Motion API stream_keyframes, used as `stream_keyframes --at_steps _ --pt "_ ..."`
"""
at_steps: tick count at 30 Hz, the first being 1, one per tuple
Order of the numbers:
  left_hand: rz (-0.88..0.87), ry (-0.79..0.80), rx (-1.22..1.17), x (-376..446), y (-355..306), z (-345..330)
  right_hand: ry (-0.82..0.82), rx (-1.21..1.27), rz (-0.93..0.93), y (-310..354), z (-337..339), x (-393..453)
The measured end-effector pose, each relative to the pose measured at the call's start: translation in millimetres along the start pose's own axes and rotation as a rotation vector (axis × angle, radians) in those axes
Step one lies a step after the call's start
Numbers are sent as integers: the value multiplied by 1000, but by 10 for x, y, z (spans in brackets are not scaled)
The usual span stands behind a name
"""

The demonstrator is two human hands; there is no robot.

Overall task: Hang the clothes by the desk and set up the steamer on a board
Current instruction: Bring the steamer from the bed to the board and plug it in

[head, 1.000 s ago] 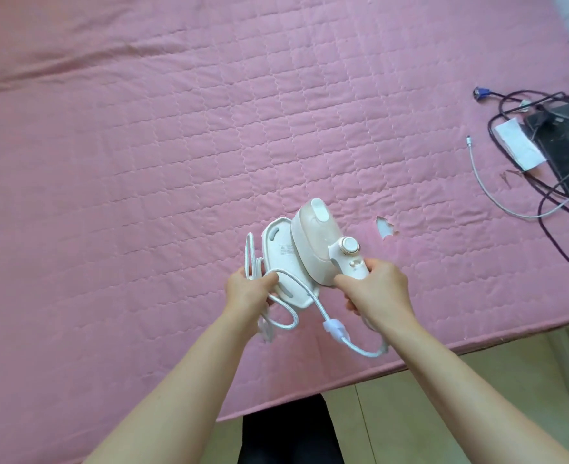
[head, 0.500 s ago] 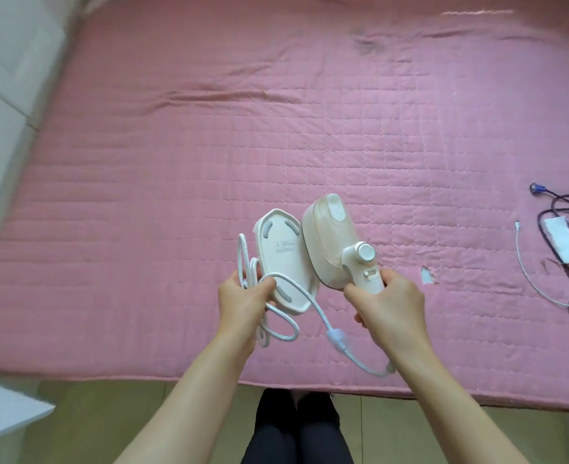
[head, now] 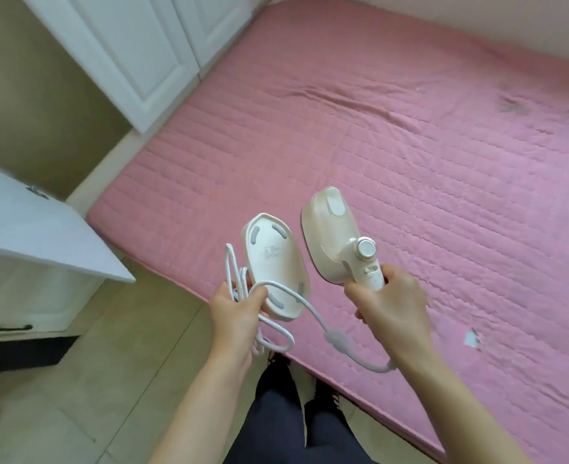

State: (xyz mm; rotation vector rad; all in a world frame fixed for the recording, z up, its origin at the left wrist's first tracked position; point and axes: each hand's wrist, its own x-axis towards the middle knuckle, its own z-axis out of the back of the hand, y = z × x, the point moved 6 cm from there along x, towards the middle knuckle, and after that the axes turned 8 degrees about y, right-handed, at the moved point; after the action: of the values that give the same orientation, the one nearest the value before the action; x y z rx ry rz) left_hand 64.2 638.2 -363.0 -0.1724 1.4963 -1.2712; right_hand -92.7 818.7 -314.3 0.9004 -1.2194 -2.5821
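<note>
Steamer [head: 330, 236]: in air over near bed [head: 410, 128] edge, right hand [head: 390, 303] fingers wrapped on its handle
Left hand [head: 236, 306]: fingers closed on base [head: 274, 266] and cord [head: 242, 296] loops, probably so nothing drags

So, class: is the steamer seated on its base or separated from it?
Separated. The right hand holds the steamer; the left hand holds the base, a gap between.
</note>
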Motion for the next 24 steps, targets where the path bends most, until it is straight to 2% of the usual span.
stream_keyframes --at_steps 11,24 --pt "46 -370 -375 -1005 640 842 300 -184 286 367 -639 -581" --pt "86 -721 -696 -1795 1375 2192 664 -353 508 1026 -2033 -1606"
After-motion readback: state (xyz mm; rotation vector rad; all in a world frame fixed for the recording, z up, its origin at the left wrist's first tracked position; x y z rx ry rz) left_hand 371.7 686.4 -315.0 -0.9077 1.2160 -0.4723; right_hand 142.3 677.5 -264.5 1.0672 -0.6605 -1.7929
